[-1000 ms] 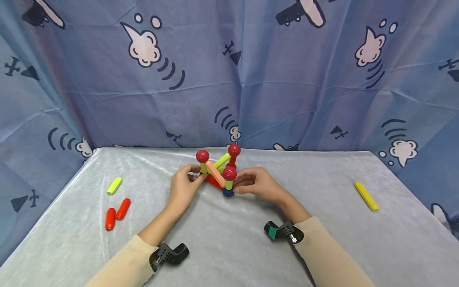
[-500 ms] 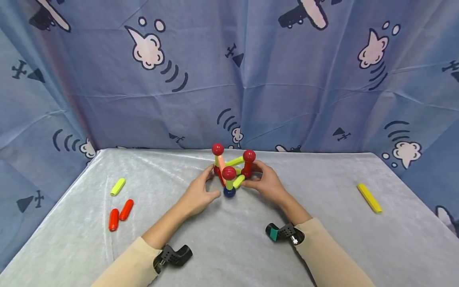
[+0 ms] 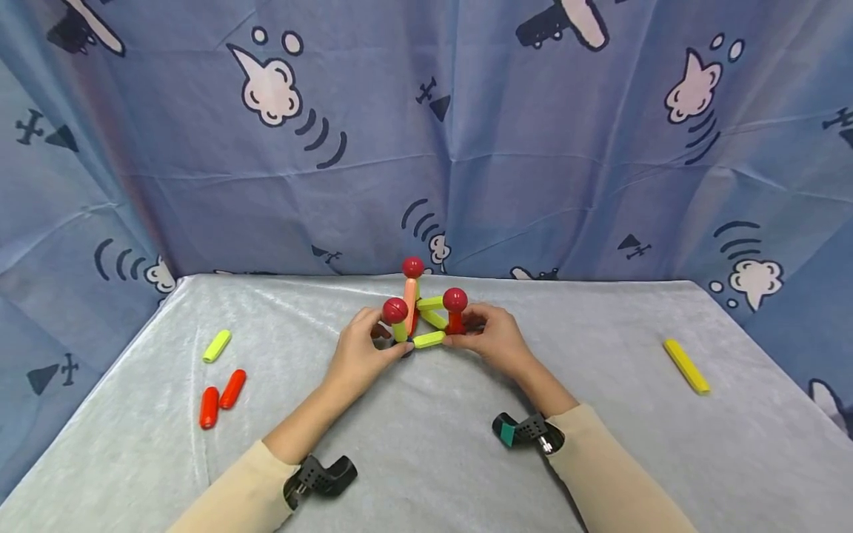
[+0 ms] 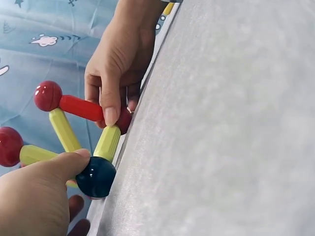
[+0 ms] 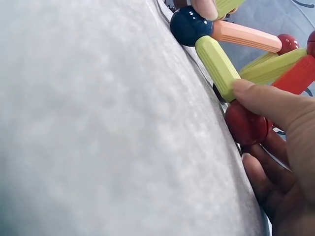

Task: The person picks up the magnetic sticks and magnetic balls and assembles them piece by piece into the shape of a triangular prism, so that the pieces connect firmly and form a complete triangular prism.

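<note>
A triangular frame of magnetic sticks and balls stands between both hands in the head view. Red balls top its three uprights: front left (image 3: 395, 310), back (image 3: 413, 267) and right (image 3: 455, 300). My left hand (image 3: 360, 355) grips the front left corner, thumb on the dark blue ball (image 4: 96, 177) at its foot. My right hand (image 3: 496, 340) pinches the right lower corner, its thumb on the end of a yellow-green stick (image 5: 216, 66) and its fingers around a dark red ball (image 5: 246, 123). An orange stick (image 3: 409, 296) slants along the left side.
On the left of the grey cloth (image 3: 426, 459) lie a short yellow-green stick (image 3: 216, 346) and two red sticks, one nearer (image 3: 209, 407) and one just behind (image 3: 232, 389). A longer yellow stick (image 3: 686, 366) lies far right. A blue printed curtain (image 3: 426, 148) hangs behind.
The frame has turned clockwise seen from above; its blue ball has swung from the front toward the left. My left hand let go of one corner and took hold of the blue-ball corner.
</note>
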`<action>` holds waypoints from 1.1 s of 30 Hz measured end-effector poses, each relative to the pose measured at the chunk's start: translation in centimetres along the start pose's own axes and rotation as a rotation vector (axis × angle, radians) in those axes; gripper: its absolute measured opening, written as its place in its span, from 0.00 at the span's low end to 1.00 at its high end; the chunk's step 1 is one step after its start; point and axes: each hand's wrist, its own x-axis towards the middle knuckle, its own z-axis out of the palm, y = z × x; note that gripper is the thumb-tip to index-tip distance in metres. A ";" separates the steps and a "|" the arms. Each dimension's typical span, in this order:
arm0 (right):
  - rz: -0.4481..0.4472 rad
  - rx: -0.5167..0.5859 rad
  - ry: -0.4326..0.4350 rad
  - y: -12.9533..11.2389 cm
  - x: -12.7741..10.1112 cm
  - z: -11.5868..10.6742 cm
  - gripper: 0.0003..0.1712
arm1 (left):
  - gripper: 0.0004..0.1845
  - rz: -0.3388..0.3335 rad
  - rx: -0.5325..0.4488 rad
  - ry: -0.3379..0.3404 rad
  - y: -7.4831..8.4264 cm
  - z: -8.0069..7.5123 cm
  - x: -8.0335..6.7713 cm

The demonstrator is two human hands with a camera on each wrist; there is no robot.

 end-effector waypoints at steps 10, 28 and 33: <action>0.024 -0.176 -0.130 -0.5 -1.2 -5.5 0.29 | 0.18 0.002 -0.106 -0.018 -0.3 0.2 0.1; 0.345 -0.698 0.145 4.2 -9.5 -22.0 0.36 | 0.34 0.206 -0.256 0.145 0.9 0.0 0.1; 0.487 -0.701 0.163 6.0 -10.3 -23.3 0.40 | 0.22 0.268 -0.270 0.196 0.9 -0.3 0.0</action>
